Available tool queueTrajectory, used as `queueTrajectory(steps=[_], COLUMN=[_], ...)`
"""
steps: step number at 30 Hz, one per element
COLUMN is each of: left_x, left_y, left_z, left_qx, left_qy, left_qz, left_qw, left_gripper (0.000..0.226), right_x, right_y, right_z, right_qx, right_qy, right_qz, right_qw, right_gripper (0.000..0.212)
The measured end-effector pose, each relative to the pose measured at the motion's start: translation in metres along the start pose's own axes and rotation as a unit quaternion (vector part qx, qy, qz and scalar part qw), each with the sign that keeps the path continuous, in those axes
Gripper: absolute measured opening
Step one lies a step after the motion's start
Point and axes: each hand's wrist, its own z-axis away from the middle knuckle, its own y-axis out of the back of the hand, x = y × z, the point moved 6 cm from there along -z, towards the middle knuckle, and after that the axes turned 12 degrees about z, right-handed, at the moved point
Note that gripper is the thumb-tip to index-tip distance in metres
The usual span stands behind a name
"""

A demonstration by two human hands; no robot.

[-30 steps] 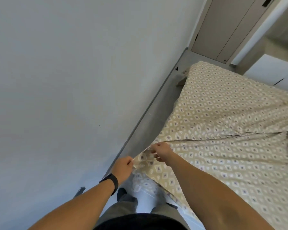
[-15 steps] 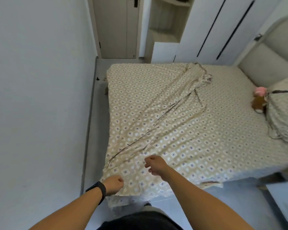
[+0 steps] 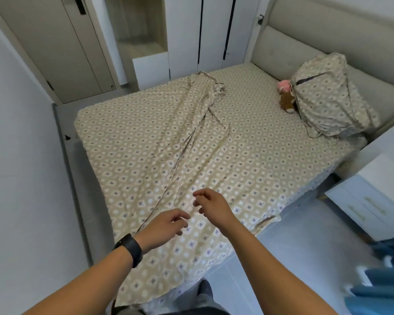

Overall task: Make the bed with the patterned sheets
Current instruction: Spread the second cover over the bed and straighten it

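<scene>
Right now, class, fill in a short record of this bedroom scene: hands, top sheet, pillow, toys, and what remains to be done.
left hand: open, fingers relaxed above the sheet, black wristband on the wrist
right hand: open, no grip on anything
top sheet: patterned, bunched in a long diagonal ridge across the bed
pillow: patterned case, leaning on the headboard
toys: pink and brown, beside the pillow
remaining: spread the top sheet flat

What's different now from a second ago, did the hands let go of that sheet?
Yes. Both hands pinched the top sheet's corner a second ago; now the left hand and right hand hover open above it, holding nothing. The sheet has dropped onto the bed, still bunched along the middle. The pillow and soft toys look unmoved.
</scene>
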Motion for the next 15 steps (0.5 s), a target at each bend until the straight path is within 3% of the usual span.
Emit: queueTrajectory(steps=[6,9,15], left_x=[0.024,0.026,0.048], left_y=[0.042,0.071,0.113], left_z=[-0.017,-0.015,-0.006], left_qx=[-0.039,-0.09,-0.156], left_qy=[-0.057,-0.079,-0.125], left_qz=[0.01,-0.039,-0.086], left_qw=[0.998,0.992,0.976], left_gripper=[0.019,0.02,0.021], right_x=[-0.025,-0.051,-0.091], right_y=[0.001,-0.021,-0.066], right_z=[-0.003,0.001,0.03], right_qx=[0.103,0.154,0.184], right_qy=[-0.014,-0.022,-0.017], right_qz=[-0.028,-0.034,0.028], right_qw=[0.994,0.987,0.982], right_gripper=[0.021,0.021,0.019])
